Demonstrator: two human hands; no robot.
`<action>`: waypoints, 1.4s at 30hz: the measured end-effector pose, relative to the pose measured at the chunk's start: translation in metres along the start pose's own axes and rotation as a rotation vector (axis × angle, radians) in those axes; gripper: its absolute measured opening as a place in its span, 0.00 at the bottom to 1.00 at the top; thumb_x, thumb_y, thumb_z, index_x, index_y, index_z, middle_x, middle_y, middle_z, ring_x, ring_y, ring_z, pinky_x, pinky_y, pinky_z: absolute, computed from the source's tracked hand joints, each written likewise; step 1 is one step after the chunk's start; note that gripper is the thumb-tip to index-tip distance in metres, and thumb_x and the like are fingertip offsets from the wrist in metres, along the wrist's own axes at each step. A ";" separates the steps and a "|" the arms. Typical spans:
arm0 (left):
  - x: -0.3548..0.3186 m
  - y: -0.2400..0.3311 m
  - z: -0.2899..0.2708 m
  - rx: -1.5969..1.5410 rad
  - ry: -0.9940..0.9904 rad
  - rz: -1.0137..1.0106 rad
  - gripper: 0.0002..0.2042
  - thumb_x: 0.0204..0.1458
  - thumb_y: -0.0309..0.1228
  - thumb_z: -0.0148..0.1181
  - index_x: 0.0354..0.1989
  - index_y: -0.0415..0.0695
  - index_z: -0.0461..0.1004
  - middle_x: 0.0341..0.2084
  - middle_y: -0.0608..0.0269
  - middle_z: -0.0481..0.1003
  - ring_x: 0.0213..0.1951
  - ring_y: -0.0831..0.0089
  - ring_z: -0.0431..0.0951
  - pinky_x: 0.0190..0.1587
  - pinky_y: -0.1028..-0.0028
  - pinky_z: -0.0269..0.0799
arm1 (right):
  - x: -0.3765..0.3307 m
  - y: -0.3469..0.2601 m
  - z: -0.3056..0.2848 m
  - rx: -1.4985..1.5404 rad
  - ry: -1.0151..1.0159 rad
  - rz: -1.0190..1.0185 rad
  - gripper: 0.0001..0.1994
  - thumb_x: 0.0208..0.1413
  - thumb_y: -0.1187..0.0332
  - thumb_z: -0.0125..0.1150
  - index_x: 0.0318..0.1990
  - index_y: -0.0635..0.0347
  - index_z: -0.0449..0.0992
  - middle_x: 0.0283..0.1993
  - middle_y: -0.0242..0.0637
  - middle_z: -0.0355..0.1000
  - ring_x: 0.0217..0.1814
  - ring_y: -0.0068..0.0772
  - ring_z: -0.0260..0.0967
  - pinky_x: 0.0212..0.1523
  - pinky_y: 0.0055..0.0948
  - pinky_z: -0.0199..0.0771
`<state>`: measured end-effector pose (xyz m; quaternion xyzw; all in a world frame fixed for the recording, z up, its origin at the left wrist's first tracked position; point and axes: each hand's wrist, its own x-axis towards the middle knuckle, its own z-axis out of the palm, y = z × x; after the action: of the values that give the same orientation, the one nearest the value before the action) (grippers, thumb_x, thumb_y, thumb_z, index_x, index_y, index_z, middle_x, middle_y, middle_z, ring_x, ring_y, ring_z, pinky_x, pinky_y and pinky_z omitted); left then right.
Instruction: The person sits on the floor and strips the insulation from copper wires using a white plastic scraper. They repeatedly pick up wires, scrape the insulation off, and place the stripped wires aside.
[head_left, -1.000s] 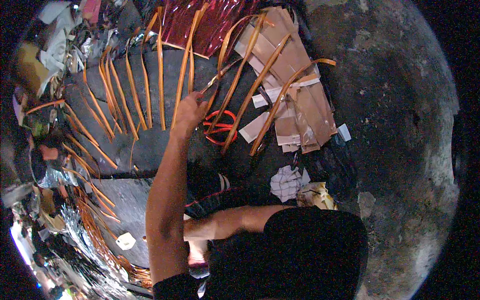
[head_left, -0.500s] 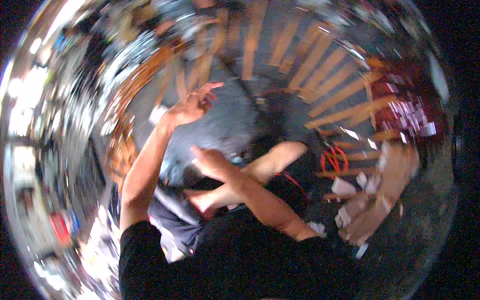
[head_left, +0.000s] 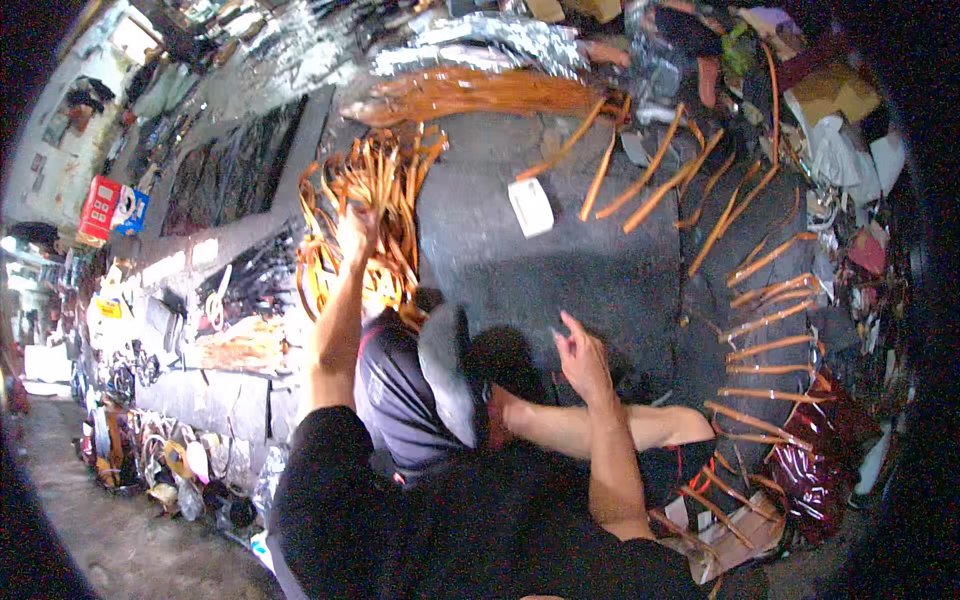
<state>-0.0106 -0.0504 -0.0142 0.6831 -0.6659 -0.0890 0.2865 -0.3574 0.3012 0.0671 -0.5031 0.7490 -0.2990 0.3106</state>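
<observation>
My left hand [head_left: 358, 236] reaches into a heap of narrow brown leather-like strips [head_left: 402, 235] on the left. Its fingers are closed around some of them, partly hidden by the loops. My right hand [head_left: 583, 362] hovers over the dark grey work surface [head_left: 470, 225], its index finger stretched out and the others loosely bent, with nothing visible in it. Ahead of that hand, a small white block-like piece [head_left: 532, 207] lies on the surface. Single brown strips [head_left: 768, 343] are laid apart in an arc along the far and right sides.
A broad bundle of brown strips [head_left: 490, 95] lies at the far edge. Dark red shiny wrapping [head_left: 815, 465] sits at the right, near a red cord [head_left: 700, 478]. A red box [head_left: 99, 210] stands far left. My bare leg [head_left: 630, 425] crosses in front.
The view has swung left and is sharper. My left hand has gone from over the dark surface into the strip heap. My right hand is now farther from my left.
</observation>
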 end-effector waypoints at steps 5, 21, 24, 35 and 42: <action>-0.005 -0.007 0.000 0.286 0.028 0.309 0.18 0.49 0.44 0.60 0.41 0.43 0.71 0.34 0.49 0.74 0.39 0.52 0.76 0.43 0.57 0.70 | 0.009 0.009 0.011 -0.012 0.035 -0.100 0.20 0.55 0.68 0.61 0.56 0.59 0.70 0.30 0.51 0.74 0.31 0.45 0.75 0.34 0.37 0.73; 0.054 0.056 -0.106 -0.567 -0.052 0.113 0.15 0.54 0.33 0.59 0.44 0.37 0.67 0.32 0.54 0.76 0.35 0.69 0.76 0.38 0.70 0.71 | 0.013 0.011 0.018 0.200 -0.063 -0.069 0.20 0.59 0.69 0.57 0.59 0.57 0.68 0.30 0.37 0.75 0.27 0.28 0.72 0.31 0.30 0.74; 0.034 0.129 -0.173 -0.607 -0.395 0.294 0.07 0.55 0.23 0.57 0.42 0.39 0.69 0.32 0.62 0.76 0.36 0.73 0.76 0.39 0.75 0.71 | 0.035 -0.061 -0.001 0.319 -0.077 -0.177 0.20 0.59 0.69 0.57 0.60 0.57 0.67 0.34 0.36 0.75 0.33 0.27 0.73 0.36 0.27 0.75; -0.036 0.156 -0.174 -0.539 -1.025 0.475 0.09 0.53 0.23 0.59 0.42 0.39 0.70 0.32 0.60 0.79 0.36 0.74 0.78 0.39 0.73 0.72 | 0.098 -0.150 0.015 0.457 -0.323 -0.410 0.20 0.64 0.72 0.46 0.64 0.56 0.61 0.27 0.27 0.65 0.28 0.18 0.61 0.33 0.22 0.68; -0.079 0.127 -0.069 -0.457 -1.214 0.320 0.07 0.58 0.25 0.54 0.41 0.39 0.76 0.28 0.67 0.78 0.26 0.81 0.73 0.26 0.79 0.68 | 0.095 0.010 -0.069 0.360 -0.377 -0.171 0.17 0.59 0.71 0.56 0.56 0.60 0.69 0.35 0.35 0.77 0.36 0.19 0.71 0.38 0.23 0.70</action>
<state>-0.0928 0.0506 0.0872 0.3265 -0.7664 -0.5531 0.0080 -0.4451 0.2243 0.0870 -0.5478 0.5678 -0.3535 0.5025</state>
